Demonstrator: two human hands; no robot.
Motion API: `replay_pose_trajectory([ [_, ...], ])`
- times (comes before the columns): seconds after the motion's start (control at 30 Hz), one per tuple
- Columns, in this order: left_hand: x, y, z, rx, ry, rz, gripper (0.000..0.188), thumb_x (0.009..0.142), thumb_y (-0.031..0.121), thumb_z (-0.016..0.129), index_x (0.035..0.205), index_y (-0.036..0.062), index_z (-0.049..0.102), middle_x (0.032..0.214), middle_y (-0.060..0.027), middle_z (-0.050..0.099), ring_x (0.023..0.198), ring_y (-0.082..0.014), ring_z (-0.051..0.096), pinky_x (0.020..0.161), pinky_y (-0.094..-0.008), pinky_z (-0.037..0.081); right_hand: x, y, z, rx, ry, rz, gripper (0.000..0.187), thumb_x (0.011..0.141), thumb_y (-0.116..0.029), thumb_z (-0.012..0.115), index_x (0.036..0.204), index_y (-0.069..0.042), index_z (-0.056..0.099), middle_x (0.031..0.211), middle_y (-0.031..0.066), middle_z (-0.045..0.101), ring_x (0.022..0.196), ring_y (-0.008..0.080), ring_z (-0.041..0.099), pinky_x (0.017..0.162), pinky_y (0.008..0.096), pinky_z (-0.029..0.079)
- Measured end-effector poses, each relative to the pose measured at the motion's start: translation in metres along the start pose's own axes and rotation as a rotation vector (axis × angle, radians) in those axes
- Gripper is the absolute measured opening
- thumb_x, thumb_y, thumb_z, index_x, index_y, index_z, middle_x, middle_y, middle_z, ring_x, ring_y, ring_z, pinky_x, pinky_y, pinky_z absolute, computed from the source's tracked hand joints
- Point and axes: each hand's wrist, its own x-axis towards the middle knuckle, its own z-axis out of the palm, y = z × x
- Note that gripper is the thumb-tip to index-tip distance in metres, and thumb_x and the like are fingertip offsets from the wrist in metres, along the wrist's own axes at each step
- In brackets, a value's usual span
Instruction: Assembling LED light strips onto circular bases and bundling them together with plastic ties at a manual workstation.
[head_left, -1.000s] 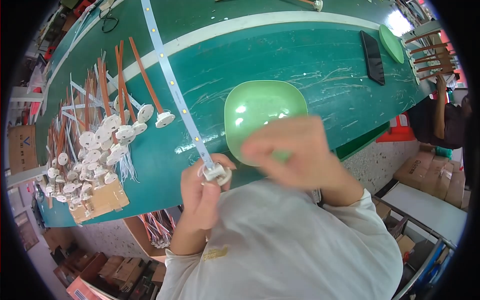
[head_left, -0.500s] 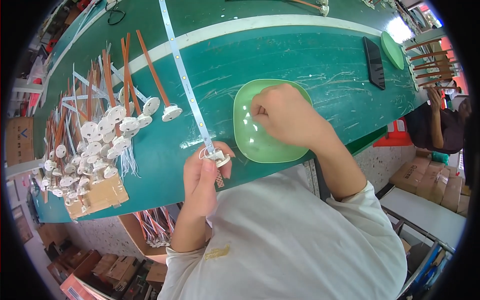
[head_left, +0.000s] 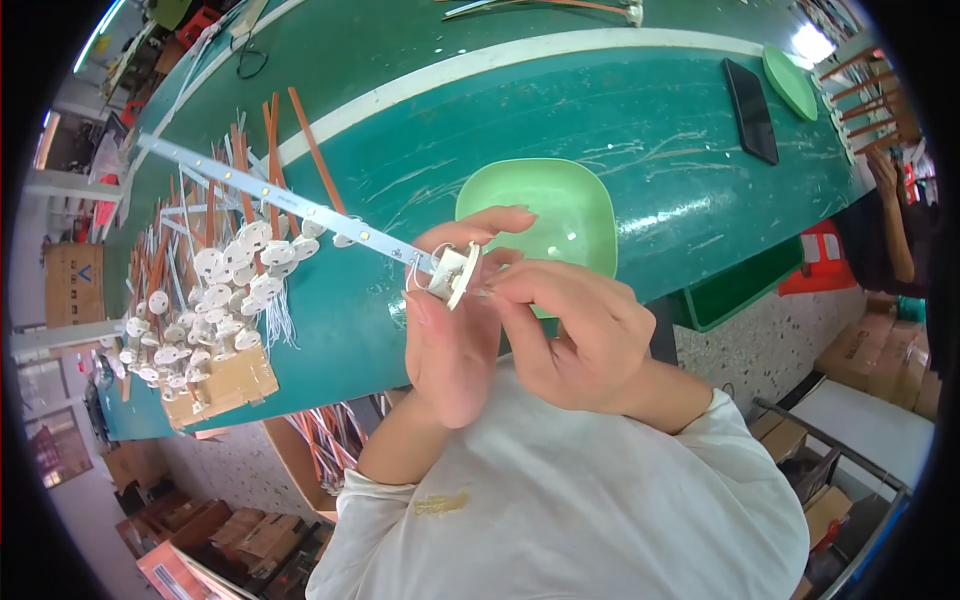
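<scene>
My left hand (head_left: pixel 448 365) grips an LED strip assembly by its white round base (head_left: pixel 462 280), which is tilted so the disc's edge faces right. From the base, the pale LED strip (head_left: pixel 265 190) extends up and to the left, and a thin white wire loops beside it. Close against the disc, my right hand (head_left: pixel 590 335) has thumb and forefinger pinched together. Whatever lies between those fingertips is too small to make out. Behind both hands sits a light green bowl (head_left: pixel 585 205), holding a few small shiny bits.
On the left, several strips with white round bases (head_left: pixel 235 265) lie heaped beside a cardboard piece (head_left: pixel 225 388). A black phone (head_left: pixel 750 110) and a green dish (head_left: pixel 790 82) are at the far right. Below the table edge stands a box of wired parts (head_left: pixel 325 440). Another person's arm (head_left: pixel 893 220) shows at right.
My right hand has left the bowl and come to the round base, fingers pinched. My left hand has raised the base and swung the strip over to the left.
</scene>
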Motion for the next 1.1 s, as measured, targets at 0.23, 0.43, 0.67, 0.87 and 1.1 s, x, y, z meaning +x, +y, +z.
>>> replay_pose_trajectory([
  [0.23,0.000,-0.013,0.018,0.112,-0.016,0.027,0.059,0.100,0.056,0.018,0.126,0.0081,0.041,0.130,-0.0249,0.049,0.125,-0.0334,0.045,0.099,-0.0412,0.043,-0.003,-0.005,-0.006,-0.049,0.119,-0.063,0.014,0.068,0.010,0.067,0.080,0.003,0.066,0.074,0.0131,0.067,0.062,0.0249,0.067,0.056,0.0292,0.054],
  [0.43,-0.003,-0.005,0.021,-0.108,-0.129,-0.125,0.056,0.100,0.054,0.028,0.125,0.0061,0.041,0.124,-0.0252,0.051,0.120,-0.0327,0.048,0.103,-0.0448,0.038,-0.006,0.006,-0.015,0.048,0.103,-0.103,0.013,0.069,0.010,0.068,0.080,0.003,0.067,0.078,0.0133,0.068,0.066,0.0245,0.068,0.058,0.0290,0.054],
  [0.67,-0.004,-0.006,0.025,-0.297,-0.060,-0.198,0.057,0.101,0.053,0.017,0.124,0.0066,0.042,0.121,-0.0210,0.052,0.118,-0.0301,0.049,0.103,-0.0438,0.037,-0.007,0.013,-0.017,0.084,0.085,-0.111,0.014,0.070,0.007,0.071,0.083,0.002,0.068,0.081,0.0130,0.070,0.070,0.0247,0.069,0.061,0.0289,0.055],
  [0.87,-0.004,-0.008,0.024,-0.338,-0.002,-0.216,0.055,0.102,0.052,0.020,0.123,0.0074,0.043,0.121,-0.0183,0.051,0.116,-0.0277,0.049,0.101,-0.0414,0.039,-0.010,0.015,-0.009,0.024,0.142,-0.106,0.015,0.071,0.005,0.072,0.085,0.001,0.069,0.081,0.0119,0.070,0.070,0.0242,0.070,0.061,0.0287,0.055],
  [1.1,-0.003,-0.009,0.024,-0.360,0.117,-0.337,0.055,0.102,0.052,0.022,0.122,0.0055,0.045,0.121,-0.0162,0.051,0.114,-0.0255,0.050,0.101,-0.0386,0.040,-0.009,0.023,-0.011,0.020,0.071,-0.068,0.015,0.072,0.002,0.075,0.086,-0.001,0.070,0.078,0.0098,0.070,0.068,0.0221,0.069,0.059,0.0268,0.053],
])
